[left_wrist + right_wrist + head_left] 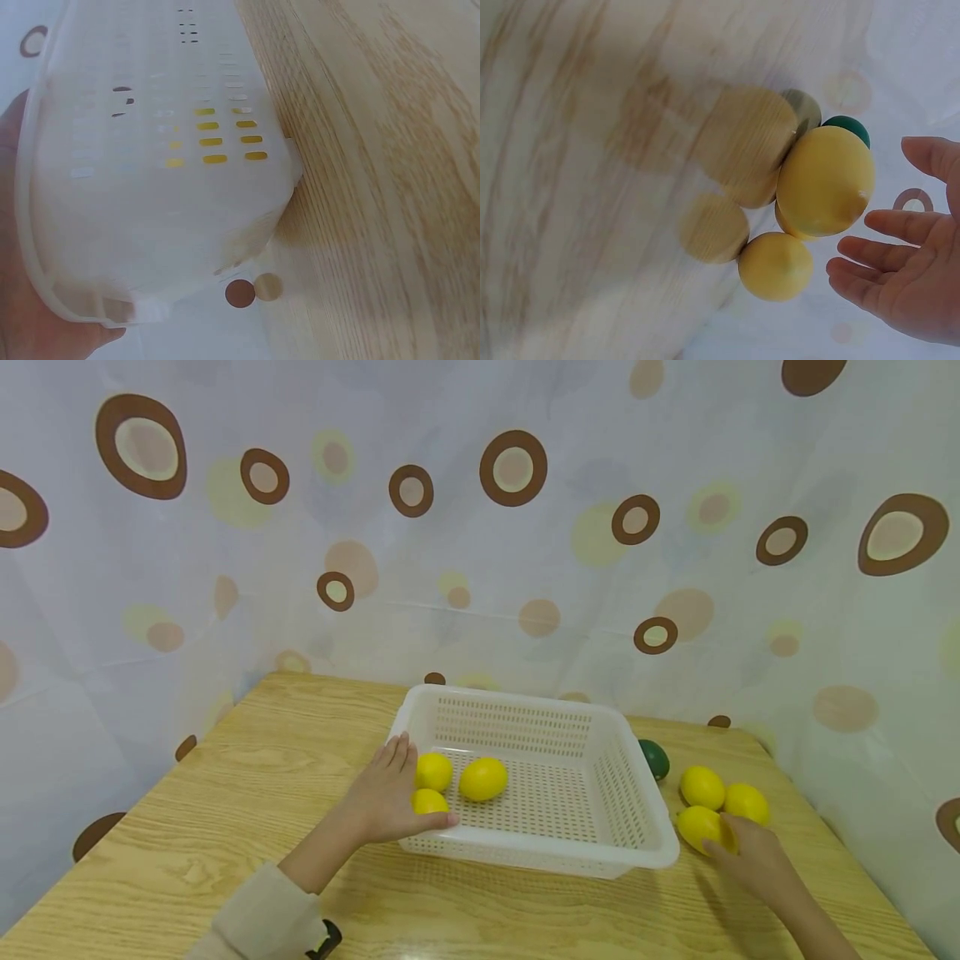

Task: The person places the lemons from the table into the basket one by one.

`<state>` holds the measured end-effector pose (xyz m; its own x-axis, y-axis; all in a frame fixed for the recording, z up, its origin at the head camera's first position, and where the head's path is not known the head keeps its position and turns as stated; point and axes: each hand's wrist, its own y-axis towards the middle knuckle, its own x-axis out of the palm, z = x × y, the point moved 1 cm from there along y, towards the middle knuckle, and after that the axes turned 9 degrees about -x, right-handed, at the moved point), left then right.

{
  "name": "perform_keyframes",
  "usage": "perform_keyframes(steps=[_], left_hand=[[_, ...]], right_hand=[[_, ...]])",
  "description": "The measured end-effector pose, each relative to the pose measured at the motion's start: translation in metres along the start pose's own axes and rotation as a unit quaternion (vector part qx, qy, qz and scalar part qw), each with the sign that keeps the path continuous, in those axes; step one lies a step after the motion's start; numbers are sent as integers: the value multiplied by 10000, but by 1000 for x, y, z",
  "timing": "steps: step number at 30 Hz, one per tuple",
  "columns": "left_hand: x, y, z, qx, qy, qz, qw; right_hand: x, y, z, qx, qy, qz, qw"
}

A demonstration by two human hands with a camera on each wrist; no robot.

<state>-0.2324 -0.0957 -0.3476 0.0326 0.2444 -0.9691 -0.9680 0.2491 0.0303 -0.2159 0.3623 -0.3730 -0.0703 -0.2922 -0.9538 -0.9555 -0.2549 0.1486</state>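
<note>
Nearest yellow lemon (696,829) at the mouth of the right grip (753,860)

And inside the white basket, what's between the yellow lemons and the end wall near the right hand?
Just bare, slotted floor of the basket. The head view shows it: the visible lemons inside all lie toward the left hand.

A white plastic basket (651,857) bars low passage left of the right hand (752,860); two lemons (702,787) crowd the hand's far side, while nearer surface (637,920) leaves room.
</note>
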Motion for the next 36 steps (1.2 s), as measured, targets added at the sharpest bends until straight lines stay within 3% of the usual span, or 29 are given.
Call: perform_keyframes(steps=[36], left_hand=[[1,1,-1,33,-69,-30,10000]], right_hand=[[9,15,-1,-336,-86,148,9993]])
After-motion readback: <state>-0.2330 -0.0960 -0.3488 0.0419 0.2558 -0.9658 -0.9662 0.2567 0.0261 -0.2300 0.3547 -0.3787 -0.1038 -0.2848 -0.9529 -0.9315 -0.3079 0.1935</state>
